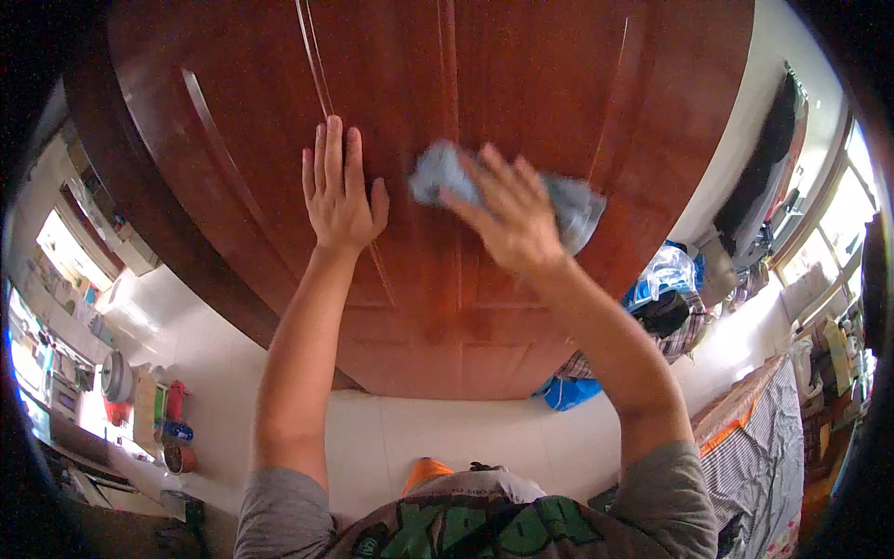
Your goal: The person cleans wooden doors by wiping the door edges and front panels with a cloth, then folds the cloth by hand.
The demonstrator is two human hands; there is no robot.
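A reddish-brown panelled wooden door (461, 279) stands upright before me and fills the upper middle of the view. My left hand (343, 189) lies flat on it, fingers spread and pointing up, holding nothing. To its right, my right hand (510, 209) presses a grey-blue cloth (576, 209) against the door. The cloth sticks out on both sides of that hand, and both are blurred. Part of the cloth is hidden under the palm and fingers.
Blue and clear plastic bags (667, 272) and a checked bag stand right of the door, with a blue bag (571, 393) by its lower edge. A striped cloth (751, 447) covers something at lower right. Containers (174, 419) stand at left on the pale tiled floor (447, 433).
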